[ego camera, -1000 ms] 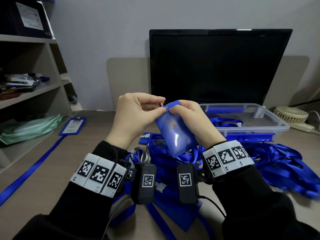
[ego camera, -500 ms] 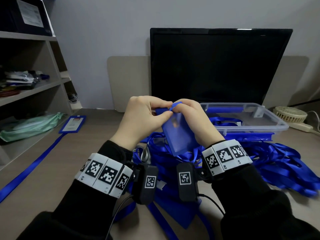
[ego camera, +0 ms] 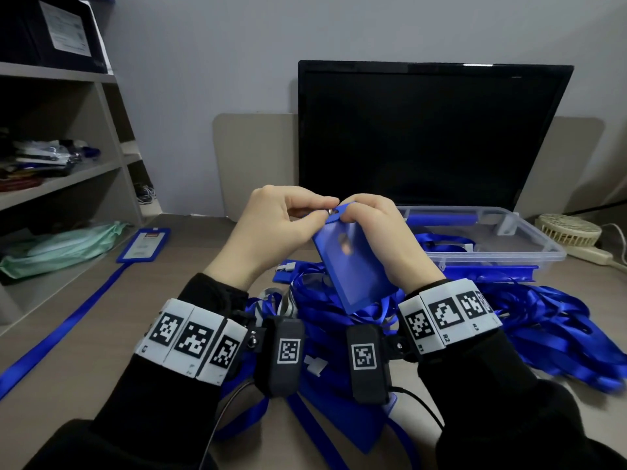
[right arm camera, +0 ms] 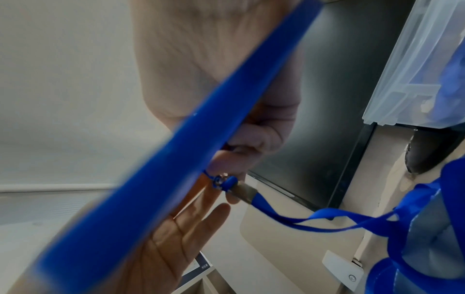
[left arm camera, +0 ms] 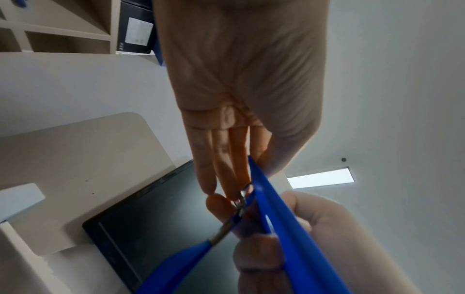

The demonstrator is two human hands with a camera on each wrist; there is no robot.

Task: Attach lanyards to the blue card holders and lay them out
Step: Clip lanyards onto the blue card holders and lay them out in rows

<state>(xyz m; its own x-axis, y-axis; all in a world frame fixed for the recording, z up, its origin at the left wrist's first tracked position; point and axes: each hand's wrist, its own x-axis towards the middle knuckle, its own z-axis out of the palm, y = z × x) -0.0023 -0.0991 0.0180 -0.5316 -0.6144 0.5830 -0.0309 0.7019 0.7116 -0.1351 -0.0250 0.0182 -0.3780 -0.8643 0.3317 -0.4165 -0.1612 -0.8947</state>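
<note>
Head view: left hand (ego camera: 271,228) pinches the metal clip (ego camera: 329,211) at the slot tab of the blue card holder (ego camera: 356,266), which the right hand (ego camera: 383,239) grips by its top, above the lanyard pile (ego camera: 529,320). Clip mostly hidden here; left wrist view shows clip (left arm camera: 242,197) and strap (left arm camera: 181,260). Right wrist view: holder edge (right arm camera: 176,151) blurred, blocks most fingers.

Your right hand (ego camera: 383,239) covers the top right corner of the blue card holder (ego camera: 356,266), so you cannot see how its fingers sit behind the tab. The metal clip (ego camera: 330,212) is a tiny glint at the slot; whether it has passed through cannot be told. In the right wrist view the holder's edge (right arm camera: 176,149) is a blur across the frame, hiding most of your left hand (right arm camera: 161,238). The label on the black box (ego camera: 69,32) is unreadable.
</note>
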